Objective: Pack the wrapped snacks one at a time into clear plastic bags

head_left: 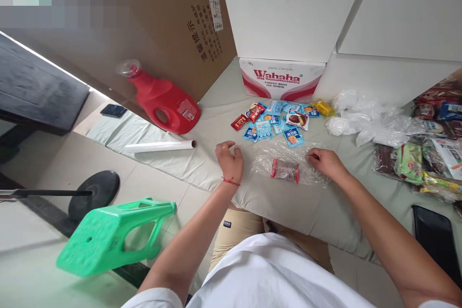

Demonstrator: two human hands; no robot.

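A sheet of clear plastic wrap [262,161] lies spread on the cloth-covered surface in front of me. On it rests a small snack pack [285,171] with red ends. My right hand [327,162] pinches the right edge of the wrap between thumb and fingers. Just left of the wrap, my left hand [228,160] hovers with fingers curved and the thumb apart, holding nothing that I can see. Behind the wrap is a pile of small packets, with blue biscuit packets [264,130], a red packet [239,122] and a brown-and-white snack packet [298,119].
A white roll [162,146] and a red jug [166,101] are at left, beside a large cardboard box [162,24]. A Wahaha carton [281,79] stands behind. Crumpled clear plastic [361,118], bagged snacks [409,161] and a black device [435,238] lie right. A green stool [97,238] is lower left.
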